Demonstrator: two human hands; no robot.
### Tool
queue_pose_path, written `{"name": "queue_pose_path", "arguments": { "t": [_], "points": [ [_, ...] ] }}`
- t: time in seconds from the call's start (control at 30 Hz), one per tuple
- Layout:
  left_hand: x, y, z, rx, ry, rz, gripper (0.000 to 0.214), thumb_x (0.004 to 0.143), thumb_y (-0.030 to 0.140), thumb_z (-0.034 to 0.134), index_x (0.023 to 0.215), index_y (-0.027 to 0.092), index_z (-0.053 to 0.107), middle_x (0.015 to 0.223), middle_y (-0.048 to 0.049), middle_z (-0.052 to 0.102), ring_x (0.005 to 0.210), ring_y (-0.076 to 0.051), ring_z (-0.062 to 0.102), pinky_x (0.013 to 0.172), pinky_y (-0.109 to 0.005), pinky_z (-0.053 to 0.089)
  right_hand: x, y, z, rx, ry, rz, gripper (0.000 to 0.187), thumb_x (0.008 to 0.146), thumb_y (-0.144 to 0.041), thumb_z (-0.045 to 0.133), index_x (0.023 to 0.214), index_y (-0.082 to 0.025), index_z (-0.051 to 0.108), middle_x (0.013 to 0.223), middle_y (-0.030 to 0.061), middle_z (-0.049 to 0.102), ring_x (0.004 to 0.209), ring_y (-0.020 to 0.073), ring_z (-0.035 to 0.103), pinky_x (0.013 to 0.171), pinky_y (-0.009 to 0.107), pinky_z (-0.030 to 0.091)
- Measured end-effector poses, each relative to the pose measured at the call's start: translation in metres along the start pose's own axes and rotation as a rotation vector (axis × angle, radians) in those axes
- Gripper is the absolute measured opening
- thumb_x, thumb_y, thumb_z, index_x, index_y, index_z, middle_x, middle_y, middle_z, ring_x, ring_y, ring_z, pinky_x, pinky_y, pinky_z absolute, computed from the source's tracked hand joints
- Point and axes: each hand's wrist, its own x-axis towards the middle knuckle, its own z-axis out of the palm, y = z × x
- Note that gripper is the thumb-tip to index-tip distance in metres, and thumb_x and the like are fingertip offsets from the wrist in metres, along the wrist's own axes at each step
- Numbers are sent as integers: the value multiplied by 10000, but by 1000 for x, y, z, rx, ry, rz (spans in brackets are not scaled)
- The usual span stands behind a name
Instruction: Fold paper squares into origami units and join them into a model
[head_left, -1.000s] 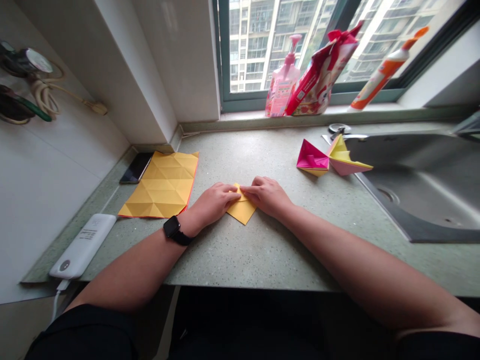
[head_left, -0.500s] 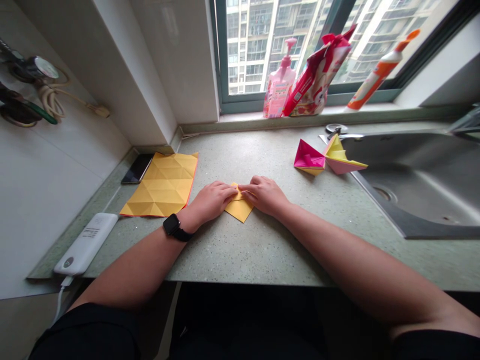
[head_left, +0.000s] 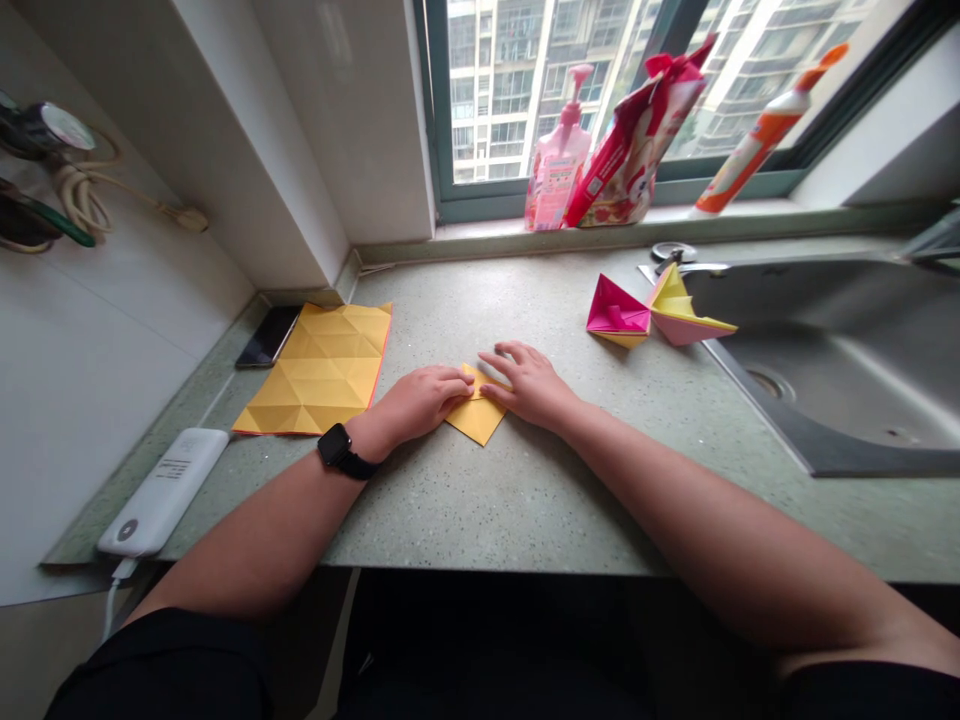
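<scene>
A small folded piece of yellow paper lies flat on the counter, one corner pointing at me. My left hand rests on its left side with the fingers together, pressing the paper near its upper fold. Over the right edge is my right hand, its fingers spread, the forefinger raised off the paper and the thumb touching it. To the left lies a larger creased yellow sheet with red-orange edges. Two folded paper shapes, one magenta and one pink and yellow, stand near the sink.
A phone lies partly beside the creased sheet, and a white power bank with a cable sits at the counter's left edge. The metal sink is on the right. A pink pump bottle, a red bag and an orange-white bottle stand at the window.
My right hand's fingers have spread and the forefinger has lifted off the folded paper. My left hand stays on the paper. The whole view has shifted slightly.
</scene>
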Motion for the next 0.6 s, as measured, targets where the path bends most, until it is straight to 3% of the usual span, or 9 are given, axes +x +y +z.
{"name": "queue_pose_path", "arguments": {
  "t": [0.1, 0.2, 0.33, 0.47, 0.6],
  "points": [
    [1, -1, 0, 8, -19, -12, 225, 1127, 214, 579, 1186, 213, 796, 1350, -91, 788, 1181, -239, 740, 1053, -419, 595, -1, 18, -2, 18, -37, 58, 734, 1009, -549, 734, 1663, -281, 536, 1726, 178, 491, 1619, 452, 387, 1294, 658, 354],
    [3, -1, 0, 10, -22, -15, 219, 1125, 212, 574, 1169, 216, 789, 1343, -85, 791, 1133, -238, 740, 1014, -415, 588, -2, 41, -7, 51, -55, 63, 742, 984, -519, 765, 1648, -271, 545, 1710, 186, 514, 1613, 462, 406, 1286, 679, 375],
    [4, 0, -1, -1, -27, -18, 232, 1129, 208, 549, 1190, 220, 773, 1334, -84, 791, 1119, -242, 739, 994, -415, 575, 1, 56, -19, 148, 2, 22, 567, 1016, -377, 726, 1565, -272, 630, 1584, 159, 639, 1507, 370, 562, 1254, 588, 463],
    [3, 0, -2, -4, -46, -38, 262, 1076, 142, 575, 1243, 238, 753, 1314, -81, 787, 1135, -243, 737, 1015, -422, 570, 3, 44, -28, 229, 130, -16, 349, 1046, -292, 679, 1385, -307, 762, 1399, 117, 738, 1331, 324, 681, 1179, 569, 530],
    [2, 0, -3, -7, -55, -40, 294, 1056, 129, 578, 1252, 253, 758, 1342, -80, 774, 1178, -249, 732, 1047, -434, 562, -1, 31, -25, 224, 60, -109, 245, 991, -317, 778, 1230, -344, 826, 1374, 95, 727, 1306, 327, 673, 1173, 580, 525]
  ]
}}
